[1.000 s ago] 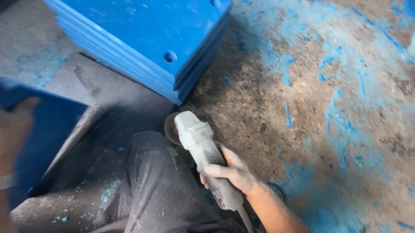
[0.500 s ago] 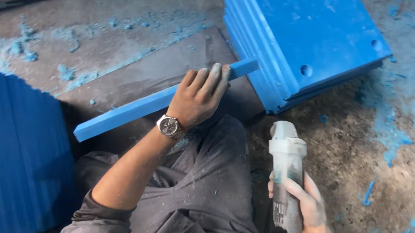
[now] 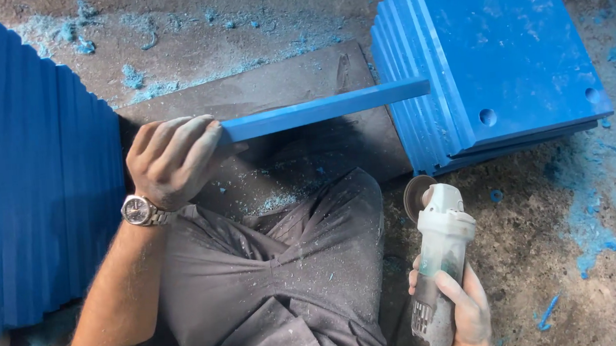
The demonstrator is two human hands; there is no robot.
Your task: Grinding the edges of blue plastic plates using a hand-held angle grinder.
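- Blue plate (image 3: 322,110) held edge-on, left hand (image 3: 172,160) fingers curled over its near end, far end by the flat stack (image 3: 508,61).
- Angle grinder (image 3: 438,258) gripped in the right hand (image 3: 459,310), fingers wrapped round its body; disc clear of the plate.
- Grinding on this plate probably not started; edge detail unclear. Upright stack (image 3: 31,190) sits left of the fingers.

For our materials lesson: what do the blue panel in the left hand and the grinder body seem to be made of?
Blue panel: probably solid plastic, matte; blue shavings lie about. Grinder: pale moulded plastic casing, dusty, held by the right hand.

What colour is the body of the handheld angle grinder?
White-grey body of the angle grinder, dusted blue, clearest in the head view.
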